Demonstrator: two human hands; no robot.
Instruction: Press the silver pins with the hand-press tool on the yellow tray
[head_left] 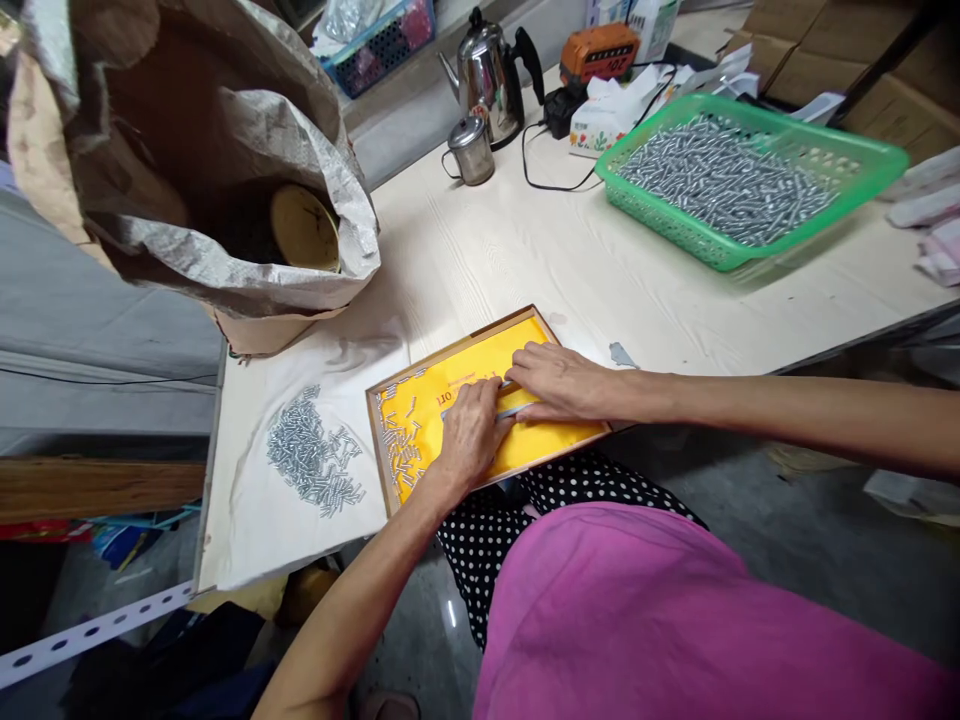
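Note:
A shallow tray (480,333) with brown rims and a yellow bottom lies tilted across the table's front edge, partly over my lap. Inside it, my left hand (472,425) and my right hand (562,385) are close together, both closed on a narrow grey strip (512,411). The fingers cover most of the strip, so its exact kind is unclear. Small silver metal pins (401,445) lie scattered at the tray's left end, near my left hand. To the tray's left, a heap of similar pins (307,450) rests on a white sheet.
A green plastic basket (667,225) full of silver metal pieces stands at the right back. At the left is a large open sack (300,290) with a round yellowish container (304,228) inside. Behind are a kettle (491,80), a metal cup (471,155) and an orange battery (598,52).

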